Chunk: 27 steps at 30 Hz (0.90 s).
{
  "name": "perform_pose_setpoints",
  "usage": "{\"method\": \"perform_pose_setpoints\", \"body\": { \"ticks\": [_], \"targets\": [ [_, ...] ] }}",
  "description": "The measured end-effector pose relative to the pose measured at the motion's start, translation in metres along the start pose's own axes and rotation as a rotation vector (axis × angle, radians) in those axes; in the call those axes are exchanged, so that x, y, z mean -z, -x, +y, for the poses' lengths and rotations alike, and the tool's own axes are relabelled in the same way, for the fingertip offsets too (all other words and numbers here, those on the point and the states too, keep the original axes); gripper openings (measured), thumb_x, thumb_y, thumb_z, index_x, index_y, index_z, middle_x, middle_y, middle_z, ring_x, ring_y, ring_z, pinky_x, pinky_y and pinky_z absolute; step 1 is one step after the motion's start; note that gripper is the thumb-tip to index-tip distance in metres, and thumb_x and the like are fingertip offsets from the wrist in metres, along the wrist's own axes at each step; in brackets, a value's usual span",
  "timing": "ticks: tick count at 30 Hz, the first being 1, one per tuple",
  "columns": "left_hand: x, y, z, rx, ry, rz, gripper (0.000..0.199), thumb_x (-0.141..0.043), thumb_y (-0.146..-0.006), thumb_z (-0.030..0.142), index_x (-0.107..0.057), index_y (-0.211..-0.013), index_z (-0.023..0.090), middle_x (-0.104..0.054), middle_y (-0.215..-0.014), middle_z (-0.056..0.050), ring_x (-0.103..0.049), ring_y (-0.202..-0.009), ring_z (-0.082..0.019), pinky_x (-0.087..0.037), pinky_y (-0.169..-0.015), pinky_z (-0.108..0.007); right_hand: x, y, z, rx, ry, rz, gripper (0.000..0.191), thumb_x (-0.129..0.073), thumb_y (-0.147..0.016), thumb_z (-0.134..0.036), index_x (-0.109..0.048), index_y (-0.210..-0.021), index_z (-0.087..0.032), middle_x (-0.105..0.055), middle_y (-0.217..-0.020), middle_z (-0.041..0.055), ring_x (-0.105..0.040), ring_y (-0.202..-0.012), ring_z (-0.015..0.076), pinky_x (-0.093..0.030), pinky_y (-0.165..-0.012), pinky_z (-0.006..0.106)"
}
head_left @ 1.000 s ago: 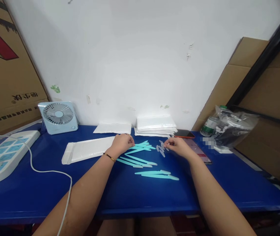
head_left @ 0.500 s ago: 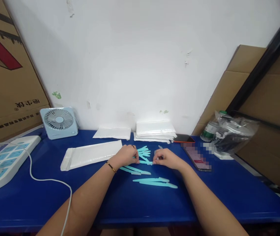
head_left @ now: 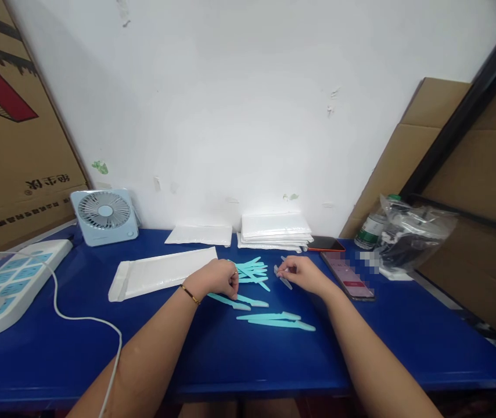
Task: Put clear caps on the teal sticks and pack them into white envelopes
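Note:
Slim turquoise eyebrow razors lie in front of me. Several overlap in a fanned pile (head_left: pixel 252 270), and a nearer pair of razors (head_left: pixel 276 320) lies side by side. My left hand (head_left: pixel 223 277) bends down at the left of the pile, fingers closed, its fingertips on the end of an eyebrow razor (head_left: pixel 253 301). Another razor (head_left: pixel 230 302) passes just below that hand. Right of the pile, my right hand (head_left: pixel 299 271) pinches at a small clear plastic cap (head_left: pixel 276 269). A second clear piece (head_left: pixel 286 283) lies under its fingers.
A long white padded mailer (head_left: pixel 161 274) lies left of my left hand. Stacked mailers (head_left: pixel 274 227) and a flat one (head_left: pixel 200 235) stand by the wall. Phones (head_left: pixel 350 278) lie at right, near a bagged item (head_left: pixel 413 238). A fan (head_left: pixel 106 216) and power strip (head_left: pixel 21 284) are left.
My hands have drawn apart. The razor that was between them has left my right fingers, which have moved right to the clear pieces. My left hand has moved left and slightly down.

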<state>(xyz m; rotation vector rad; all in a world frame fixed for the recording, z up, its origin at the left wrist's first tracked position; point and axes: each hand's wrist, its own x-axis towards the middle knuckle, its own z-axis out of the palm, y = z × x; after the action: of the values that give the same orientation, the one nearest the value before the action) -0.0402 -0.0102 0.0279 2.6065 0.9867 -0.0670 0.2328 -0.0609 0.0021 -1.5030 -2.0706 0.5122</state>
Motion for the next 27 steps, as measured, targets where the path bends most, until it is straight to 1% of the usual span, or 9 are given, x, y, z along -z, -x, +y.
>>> {"method": "perform_pose_setpoints", "body": {
  "ticks": [6, 9, 13, 14, 16, 18, 20, 22, 27],
  "targets": [
    [-0.008, -0.012, 0.011, -0.004, -0.099, 0.191, 0.015, -0.066, -0.067, 0.037, -0.071, -0.071, 0.023, -0.063, -0.084, -0.002, -0.056, -0.074, -0.016, -0.036, -0.066, -0.025, -0.012, 0.000, -0.018, 0.131, -0.055, -0.164, 0.026, -0.062, -0.076, -0.045, -0.070, -0.079, -0.020, -0.062, -0.076, 0.0024, -0.052, -0.065, 0.0130, -0.039, -0.058, 0.024],
    [-0.009, -0.015, 0.010, 0.031, -0.124, 0.266, 0.014, -0.065, -0.070, 0.035, -0.071, -0.073, 0.023, -0.063, -0.085, -0.003, -0.056, -0.078, -0.017, -0.036, -0.071, -0.027, -0.010, 0.000, -0.011, 0.114, -0.054, -0.083, 0.027, -0.058, -0.079, -0.043, -0.068, -0.077, -0.018, -0.064, -0.076, 0.0030, -0.052, -0.062, 0.0122, -0.039, -0.057, 0.024],
    [0.002, -0.006, 0.003, 0.119, -0.093, 0.389, 0.025, -0.066, -0.067, 0.042, -0.070, -0.084, 0.025, -0.063, -0.092, -0.002, -0.057, -0.081, -0.018, -0.037, -0.069, -0.026, -0.002, -0.001, 0.012, -0.034, 0.029, 0.100, 0.027, -0.061, -0.074, -0.042, -0.070, -0.082, -0.017, -0.066, -0.075, 0.0043, -0.053, -0.060, 0.0136, -0.039, -0.055, 0.025],
    [0.005, -0.002, 0.000, 0.123, -0.072, 0.369, 0.031, -0.068, -0.063, 0.045, -0.069, -0.087, 0.025, -0.062, -0.093, -0.002, -0.057, -0.081, -0.018, -0.037, -0.067, -0.025, 0.000, -0.001, 0.016, -0.064, 0.055, 0.135, 0.028, -0.063, -0.072, -0.042, -0.071, -0.084, -0.018, -0.066, -0.076, 0.0044, -0.053, -0.061, 0.0144, -0.039, -0.056, 0.025],
    [0.011, 0.007, -0.004, 0.109, -0.037, 0.213, 0.036, -0.073, -0.055, 0.045, -0.070, -0.085, 0.027, -0.063, -0.090, 0.000, -0.057, -0.077, -0.017, -0.037, -0.060, -0.023, 0.002, -0.001, 0.021, -0.084, 0.083, 0.174, 0.027, -0.063, -0.071, -0.039, -0.071, -0.086, -0.018, -0.067, -0.078, 0.0045, -0.054, -0.064, 0.0152, -0.039, -0.057, 0.025],
    [0.012, 0.014, -0.005, 0.111, -0.023, -0.004, 0.029, -0.076, -0.050, 0.039, -0.072, -0.077, 0.027, -0.064, -0.081, 0.001, -0.057, -0.070, -0.016, -0.034, -0.054, -0.023, 0.002, -0.001, 0.018, -0.064, 0.069, 0.170, 0.023, -0.061, -0.073, -0.037, -0.072, -0.083, -0.019, -0.067, -0.076, 0.0040, -0.054, -0.063, 0.0149, -0.039, -0.057, 0.025],
    [0.011, 0.017, -0.003, 0.120, -0.023, -0.126, 0.021, -0.075, -0.051, 0.033, -0.072, -0.070, 0.025, -0.064, -0.072, 0.002, -0.055, -0.063, -0.015, -0.032, -0.049, -0.023, 0.000, 0.001, 0.010, -0.032, 0.019, 0.132, 0.023, -0.059, -0.075, -0.037, -0.072, -0.081, -0.018, -0.066, -0.073, 0.0038, -0.053, -0.061, 0.0143, -0.039, -0.056, 0.025],
    [0.007, 0.016, 0.002, 0.110, -0.026, -0.100, 0.013, -0.072, -0.055, 0.029, -0.072, -0.068, 0.024, -0.065, -0.069, 0.001, -0.054, -0.061, -0.014, -0.031, -0.049, -0.023, -0.003, 0.002, -0.002, 0.003, -0.050, 0.072, 0.025, -0.059, -0.076, -0.040, -0.072, -0.080, -0.018, -0.066, -0.074, 0.0042, -0.053, -0.062, 0.0139, -0.039, -0.056, 0.024],
    [-0.002, 0.002, 0.018, 0.072, -0.088, 0.188, 0.009, -0.063, -0.066, 0.025, -0.071, -0.071, 0.023, -0.066, -0.083, -0.002, -0.057, -0.069, -0.016, -0.036, -0.058, -0.024, -0.019, 0.001, -0.022, 0.049, -0.206, -0.081, 0.034, -0.065, -0.072, -0.043, -0.071, -0.095, -0.018, -0.067, -0.075, 0.0039, -0.054, -0.063, 0.0139, -0.040, -0.056, 0.024]
  ]
}}
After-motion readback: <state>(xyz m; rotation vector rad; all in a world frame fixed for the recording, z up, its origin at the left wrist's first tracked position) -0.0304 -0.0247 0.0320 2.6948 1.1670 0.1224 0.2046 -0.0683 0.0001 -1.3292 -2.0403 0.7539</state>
